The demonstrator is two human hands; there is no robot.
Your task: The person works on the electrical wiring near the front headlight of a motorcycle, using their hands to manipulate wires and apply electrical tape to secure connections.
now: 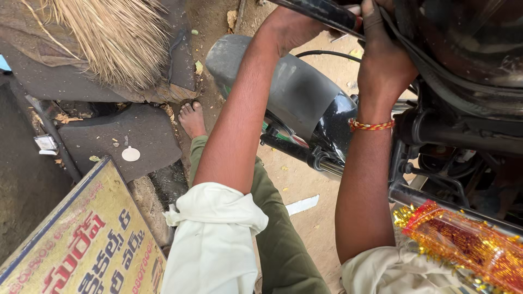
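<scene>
At the far left lies a yellow signboard (81, 239) with a blue edge, above it a bundle of dry straw (114, 38), and my bare foot (192, 118) stands on the sandy ground beside the dark slab. My left hand (289, 24) reaches up to the black bar (321, 12) at the top of the motorcycle — fingers hidden behind it, so I cannot tell their spread. My right hand (384, 54), red thread (370, 125) at the wrist, wraps closed around that same bar, above the grey mudguard (294, 87) — a red-and-gold garland (463, 245) hangs lower right.

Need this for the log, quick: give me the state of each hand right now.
Left hand: closed around the black bar at the motorcycle's front.
Right hand: fingers curled over the same bar, gripping it.
</scene>
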